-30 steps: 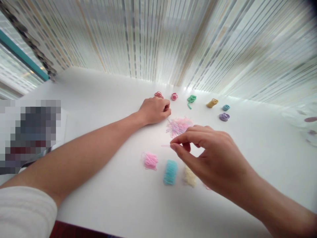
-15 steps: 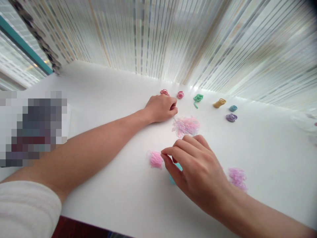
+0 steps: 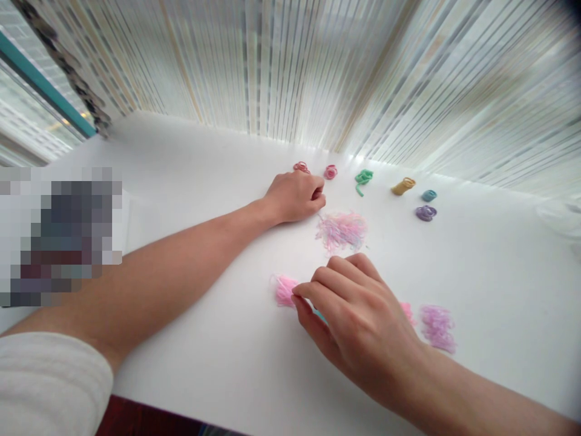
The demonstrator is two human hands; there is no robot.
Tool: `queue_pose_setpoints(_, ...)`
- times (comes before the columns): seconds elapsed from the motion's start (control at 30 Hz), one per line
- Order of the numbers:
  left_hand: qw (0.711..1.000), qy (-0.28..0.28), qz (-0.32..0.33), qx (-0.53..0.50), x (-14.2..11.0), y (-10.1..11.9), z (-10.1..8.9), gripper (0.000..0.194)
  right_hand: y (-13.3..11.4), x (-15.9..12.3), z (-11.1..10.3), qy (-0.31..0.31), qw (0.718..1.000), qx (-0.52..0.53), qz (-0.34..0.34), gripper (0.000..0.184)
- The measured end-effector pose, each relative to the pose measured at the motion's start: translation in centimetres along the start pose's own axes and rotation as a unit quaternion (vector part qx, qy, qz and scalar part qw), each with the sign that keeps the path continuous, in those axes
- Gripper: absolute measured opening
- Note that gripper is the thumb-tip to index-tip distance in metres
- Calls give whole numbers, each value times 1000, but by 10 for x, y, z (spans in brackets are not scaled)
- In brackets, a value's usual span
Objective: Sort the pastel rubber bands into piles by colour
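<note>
R hand [image 3: 358,309], pinched (contents unclear) at pink bundle [image 3: 284,290], prob. risked scuffing turquoise bundle [image 3: 321,316] w/ its low palm; L hand [image 3: 294,197] was fisted.

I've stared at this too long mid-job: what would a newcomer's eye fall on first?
Probably the right hand, large at lower centre, its fingertips pinched together at the right edge of the pink bundle; contact is unclear. Next, the curled left hand farther back on the white table, beside the loose multicoloured pile. Beyond that pile, the green coil stands out near the striped curtain.
</note>
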State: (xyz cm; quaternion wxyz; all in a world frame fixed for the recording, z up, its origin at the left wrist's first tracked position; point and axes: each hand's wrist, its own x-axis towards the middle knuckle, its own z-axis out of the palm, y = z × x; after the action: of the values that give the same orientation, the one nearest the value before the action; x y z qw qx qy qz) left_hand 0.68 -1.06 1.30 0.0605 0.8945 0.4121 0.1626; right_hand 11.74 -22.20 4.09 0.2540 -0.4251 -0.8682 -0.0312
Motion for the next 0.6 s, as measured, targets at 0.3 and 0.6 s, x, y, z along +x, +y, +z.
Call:
queue_pose_setpoints(0.3,1000,2,0,-5,0,0,-1,24,8,5,-26,-15,999,25,28,24)
queue_pose_setpoints(0.6,1000,-18,-12,4,0,0,-5,25,82,-5,-108,62,980,-72,176,17)
